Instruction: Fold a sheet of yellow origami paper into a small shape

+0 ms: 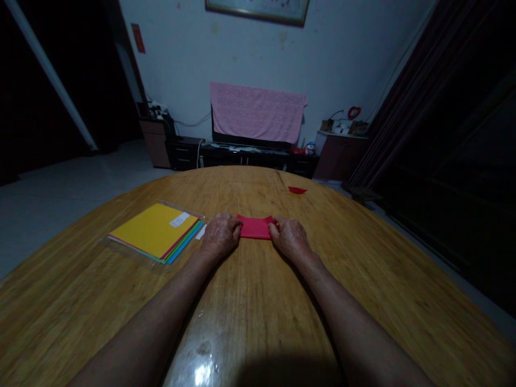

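No legible txt, nos. or signs

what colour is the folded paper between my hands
The folded paper is pinkish red; head view shows it.

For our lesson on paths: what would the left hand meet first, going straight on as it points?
The red paper, most likely: the left hand points forward and inward, and holds that paper's left end.

A packet (151,228) lies on the table (395,258), left of the paper (256,228).
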### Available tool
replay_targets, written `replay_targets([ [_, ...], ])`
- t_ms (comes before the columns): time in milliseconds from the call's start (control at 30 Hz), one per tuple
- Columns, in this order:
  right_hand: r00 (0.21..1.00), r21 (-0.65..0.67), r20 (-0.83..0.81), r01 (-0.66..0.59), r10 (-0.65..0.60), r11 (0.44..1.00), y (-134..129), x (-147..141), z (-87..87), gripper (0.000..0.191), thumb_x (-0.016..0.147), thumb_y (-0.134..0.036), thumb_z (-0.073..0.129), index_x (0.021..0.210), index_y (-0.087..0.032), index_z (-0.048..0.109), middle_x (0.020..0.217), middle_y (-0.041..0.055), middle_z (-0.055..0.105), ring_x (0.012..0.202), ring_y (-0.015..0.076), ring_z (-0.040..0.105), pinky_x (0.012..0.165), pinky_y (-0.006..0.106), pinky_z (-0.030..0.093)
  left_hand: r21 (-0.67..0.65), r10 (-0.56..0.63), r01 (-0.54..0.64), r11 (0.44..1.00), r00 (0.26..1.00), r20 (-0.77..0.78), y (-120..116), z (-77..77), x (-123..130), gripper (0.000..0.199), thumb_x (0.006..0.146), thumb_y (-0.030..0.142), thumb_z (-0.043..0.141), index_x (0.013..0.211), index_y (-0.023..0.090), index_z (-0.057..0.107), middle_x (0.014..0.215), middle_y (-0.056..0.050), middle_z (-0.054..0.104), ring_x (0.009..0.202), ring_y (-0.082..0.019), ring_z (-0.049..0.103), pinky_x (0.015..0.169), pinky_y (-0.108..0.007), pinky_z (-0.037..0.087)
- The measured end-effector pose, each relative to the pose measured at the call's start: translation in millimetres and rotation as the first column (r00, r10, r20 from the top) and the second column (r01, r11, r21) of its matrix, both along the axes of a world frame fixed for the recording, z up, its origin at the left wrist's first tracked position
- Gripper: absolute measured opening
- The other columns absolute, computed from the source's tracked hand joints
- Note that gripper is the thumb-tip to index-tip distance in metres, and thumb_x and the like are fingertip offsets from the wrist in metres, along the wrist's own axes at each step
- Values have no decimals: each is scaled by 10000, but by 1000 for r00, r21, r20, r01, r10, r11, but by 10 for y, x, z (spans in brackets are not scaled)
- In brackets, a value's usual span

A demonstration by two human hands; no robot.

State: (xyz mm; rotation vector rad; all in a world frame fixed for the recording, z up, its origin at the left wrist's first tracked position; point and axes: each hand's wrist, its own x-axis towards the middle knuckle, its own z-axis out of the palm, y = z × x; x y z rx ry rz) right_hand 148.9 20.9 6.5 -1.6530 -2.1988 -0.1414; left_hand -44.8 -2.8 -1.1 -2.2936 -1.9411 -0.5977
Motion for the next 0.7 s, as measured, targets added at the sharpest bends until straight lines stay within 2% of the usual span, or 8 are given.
replay_targets([
  [300, 1000, 25, 15, 15, -16, 1000, 36, -8, -50, 254, 869, -312, 435, 882, -195, 660, 757, 86, 697, 689, 205, 631, 589, 283, 344, -5, 24, -24, 1000, 999, -44, -8, -11, 18, 309, 905, 288, 411, 959, 221, 708, 861, -75, 618, 882, -218, 524, 752, -308, 391],
  [700, 1000, -8, -6, 7, -7, 1000, 61, -6, -47, 258, 868, -306, 431, 881, -197, 664, 766, 84, 697, 706, 199, 630, 603, 277, 358, -20, 51, -52, 998, 998, -43, -7, -1, 30, 328, 909, 303, 396, 981, 233, 709, 864, -76, 611, 895, -220, 519, 746, -305, 395],
])
